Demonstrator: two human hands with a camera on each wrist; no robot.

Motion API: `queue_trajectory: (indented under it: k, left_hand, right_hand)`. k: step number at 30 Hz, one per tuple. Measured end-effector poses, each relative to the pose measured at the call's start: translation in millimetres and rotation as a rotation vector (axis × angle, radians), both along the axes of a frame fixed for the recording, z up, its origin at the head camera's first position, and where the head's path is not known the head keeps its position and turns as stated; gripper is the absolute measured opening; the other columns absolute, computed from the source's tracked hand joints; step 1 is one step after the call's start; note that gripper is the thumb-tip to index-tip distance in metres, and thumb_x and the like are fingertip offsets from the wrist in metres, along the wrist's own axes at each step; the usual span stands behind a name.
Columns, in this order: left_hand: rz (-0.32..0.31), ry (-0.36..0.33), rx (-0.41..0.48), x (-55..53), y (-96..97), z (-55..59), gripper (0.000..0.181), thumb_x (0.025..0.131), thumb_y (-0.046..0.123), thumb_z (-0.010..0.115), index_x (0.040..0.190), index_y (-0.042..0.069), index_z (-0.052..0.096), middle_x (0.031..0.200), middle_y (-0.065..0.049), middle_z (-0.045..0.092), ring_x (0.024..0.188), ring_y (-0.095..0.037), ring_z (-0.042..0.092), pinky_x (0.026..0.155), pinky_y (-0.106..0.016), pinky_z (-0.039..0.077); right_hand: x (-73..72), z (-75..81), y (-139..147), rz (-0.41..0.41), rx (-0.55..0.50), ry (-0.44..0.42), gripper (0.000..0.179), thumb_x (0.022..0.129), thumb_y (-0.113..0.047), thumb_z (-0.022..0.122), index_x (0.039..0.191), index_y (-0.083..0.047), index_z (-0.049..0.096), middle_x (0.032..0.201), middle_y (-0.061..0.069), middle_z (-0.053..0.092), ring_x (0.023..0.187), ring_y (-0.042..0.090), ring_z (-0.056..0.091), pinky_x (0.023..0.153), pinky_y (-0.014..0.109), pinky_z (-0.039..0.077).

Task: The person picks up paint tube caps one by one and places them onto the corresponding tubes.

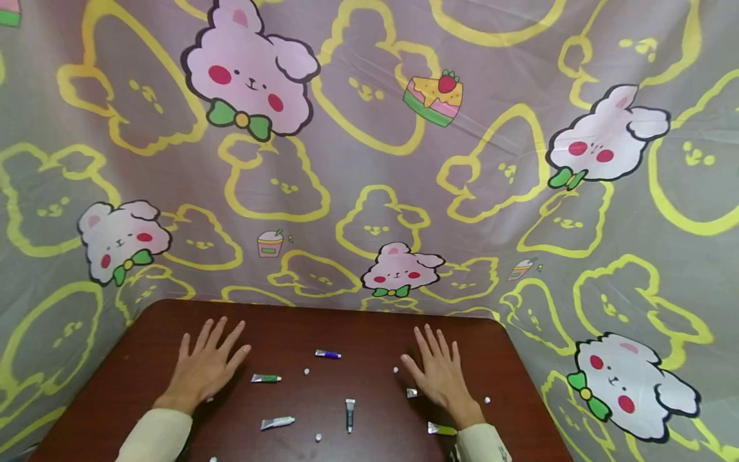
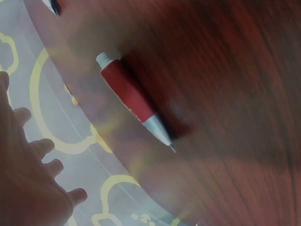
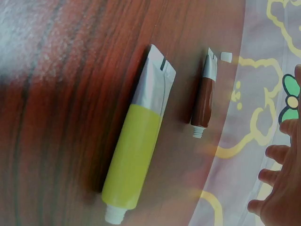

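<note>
My left hand (image 1: 202, 369) is held over the left part of the table with its fingers spread, holding nothing. My right hand (image 1: 441, 378) mirrors it on the right, fingers straight and apart. Nearest the left hand lies a green paint tube (image 1: 266, 378). The left wrist view shows a red paint tube (image 2: 129, 94) without its cap. Partly under the right hand and sleeve are a brown paint tube (image 3: 203, 96) and a yellow paint tube (image 3: 134, 150), both uncapped. Between the hands lie a blue-violet tube (image 1: 328, 354), a whitish tube (image 1: 277, 422) and a dark tube (image 1: 349, 416).
Small white caps are scattered over the dark wooden table (image 1: 369, 327), such as one cap (image 1: 306, 371) near the middle and another cap (image 1: 487, 400) at the right. A printed curtain (image 1: 369, 160) hangs behind the table and along its sides.
</note>
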State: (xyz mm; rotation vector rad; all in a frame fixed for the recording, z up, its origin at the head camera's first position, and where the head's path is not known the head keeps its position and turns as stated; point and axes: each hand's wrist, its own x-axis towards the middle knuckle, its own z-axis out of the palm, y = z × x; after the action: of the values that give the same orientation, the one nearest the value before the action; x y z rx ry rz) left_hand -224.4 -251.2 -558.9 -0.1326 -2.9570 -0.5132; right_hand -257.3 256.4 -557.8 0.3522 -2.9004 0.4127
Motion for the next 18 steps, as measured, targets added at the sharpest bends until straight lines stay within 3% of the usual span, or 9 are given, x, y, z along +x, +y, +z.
queue_trajectory:
  k: [8,18]
  left_hand:
    - [0.001,0.005,0.018,4.9,1.4,-2.7,0.072,0.111,0.062,0.044,0.168,0.017,0.039,0.174,-0.029,0.029,0.161,-0.056,0.019,0.121,-0.084,0.009]
    - [-0.004,0.036,-0.008,9.3,-1.2,6.5,0.07,0.112,0.056,0.048,0.167,0.014,0.041,0.172,-0.031,0.031,0.161,-0.056,0.02,0.126,-0.078,0.015]
  right_hand:
    - [-0.3,1.1,1.4,0.005,-0.024,-0.001,0.082,0.106,-0.065,0.053,0.171,-0.019,0.035,0.178,0.016,0.032,0.165,0.046,0.027,0.129,0.076,0.014]
    - [-0.2,3.7,0.4,0.027,-0.051,0.013,0.083,0.106,-0.064,0.054,0.172,-0.018,0.034,0.178,0.016,0.032,0.165,0.046,0.025,0.129,0.075,0.018]
